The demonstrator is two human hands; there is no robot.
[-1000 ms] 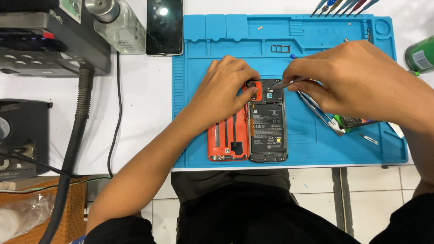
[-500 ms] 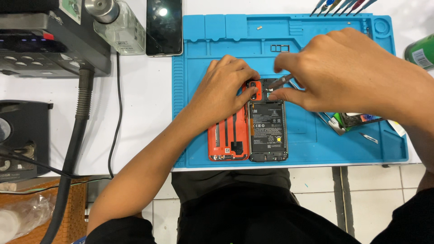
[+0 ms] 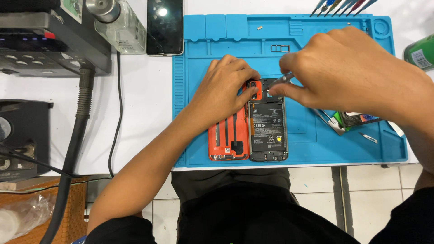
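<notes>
A white counter carries a blue work mat, bare along its near-right stretch. Near the mat's front edge lie an opened phone and its orange back cover, touching. The left hand presses its fingers on the cover's top; the right hand pinches metal tweezers at the phone's top end.

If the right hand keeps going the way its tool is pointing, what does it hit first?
The right hand pinches a thin metal tool aimed left and slightly down. Going straight on, it would probably first meet the top of the opened phone, then the left hand fingertips pressed there. Depth is hard to judge.
</notes>
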